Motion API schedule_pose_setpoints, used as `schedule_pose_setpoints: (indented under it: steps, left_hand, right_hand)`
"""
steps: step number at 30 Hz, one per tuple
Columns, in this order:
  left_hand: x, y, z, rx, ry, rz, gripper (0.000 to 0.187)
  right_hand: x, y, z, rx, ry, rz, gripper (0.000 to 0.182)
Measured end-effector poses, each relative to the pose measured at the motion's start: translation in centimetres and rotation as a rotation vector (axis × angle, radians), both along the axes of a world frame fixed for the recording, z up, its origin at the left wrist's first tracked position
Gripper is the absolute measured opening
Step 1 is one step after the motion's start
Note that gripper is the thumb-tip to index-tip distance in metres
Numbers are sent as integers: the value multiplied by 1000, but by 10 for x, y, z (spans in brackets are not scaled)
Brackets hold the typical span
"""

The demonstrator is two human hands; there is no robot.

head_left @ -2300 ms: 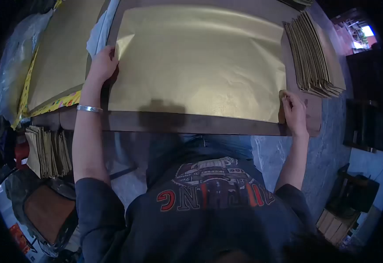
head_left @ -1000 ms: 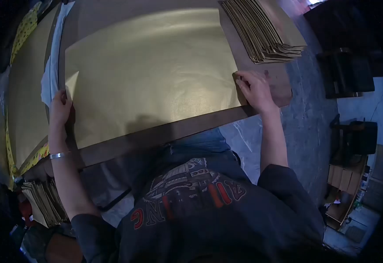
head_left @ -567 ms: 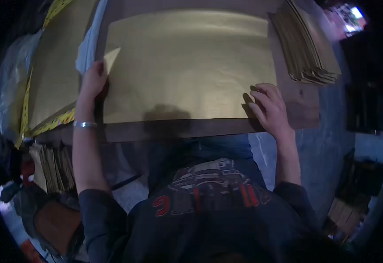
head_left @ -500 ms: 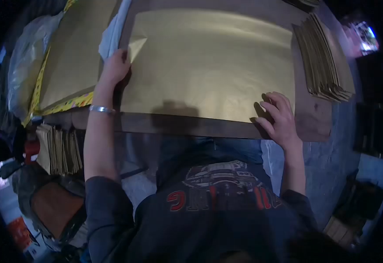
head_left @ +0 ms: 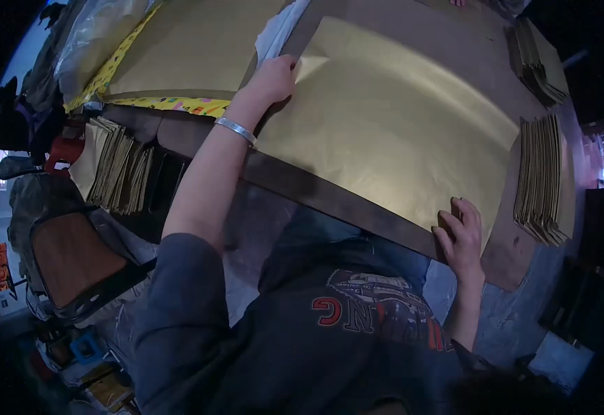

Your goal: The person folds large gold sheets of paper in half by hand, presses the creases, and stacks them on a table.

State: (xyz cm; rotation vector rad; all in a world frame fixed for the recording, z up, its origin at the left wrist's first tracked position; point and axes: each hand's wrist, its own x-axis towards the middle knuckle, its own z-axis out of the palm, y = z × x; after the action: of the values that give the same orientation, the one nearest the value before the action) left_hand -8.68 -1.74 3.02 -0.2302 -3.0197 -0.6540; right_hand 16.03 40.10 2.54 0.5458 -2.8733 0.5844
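A large gold-brown paper sheet [head_left: 385, 124] lies on the dark table [head_left: 302, 181], its surface gently curved. My left hand [head_left: 274, 79] is closed at the sheet's left edge, beside a small crease; what its fingers grip is hidden. A pale blue-white strip [head_left: 278, 31] runs up from just above that hand. My right hand [head_left: 462, 238] rests at the sheet's lower right corner, with its fingers spread and bent.
Stacks of folded brown paper stand on the right [head_left: 541, 180], at the upper right [head_left: 537, 62] and at the lower left [head_left: 119, 166]. Another brown sheet [head_left: 184, 48] with yellow patterned edging lies at the left. A brown-backed chair [head_left: 77, 256] is below it.
The camera view has turned, so the table and sheet appear tilted and the right side sits lower. Both hands remain at the same parts of the sheet. Part of another person's hand shows at the top.
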Motion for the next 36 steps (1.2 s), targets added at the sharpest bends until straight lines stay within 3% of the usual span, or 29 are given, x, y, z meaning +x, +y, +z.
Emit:
schedule_pose_setpoints:
  steps: [4,6,8,10,12,24,27,30,36]
  left_hand:
    - [5,-1,3,30,-84,28,23]
    - [32,14,7,29,248,9,34]
    - [81,45,22,70,348,-103,35]
    - [130,67,5,321,254,-451,37]
    - [162,76,3,182,244,-775,40]
    - [147,69,-25,202,153,-780,34]
    - [148,71,-15,113,52,-738,44]
    - [151,76,-16,49,140,-700,46]
    - [151,80,-17,14,131,-748,51]
  right_hand:
    - [-1,-1,3,1,-26,-19,33]
    - [0,-2,3,-10,-9,-27,33]
    - [0,-1,2,1,-7,-22,34]
    - [0,-1,2,13,-10,-16,35]
    - [-1,-2,4,10,-44,-37,36]
    - [-18,-11,13,45,-58,-57,33]
    - [-40,-26,11,86,-47,28,41]
    - [-68,-50,5,152,-31,120,48]
    - [-139,-57,-13,242,-108,29,61]
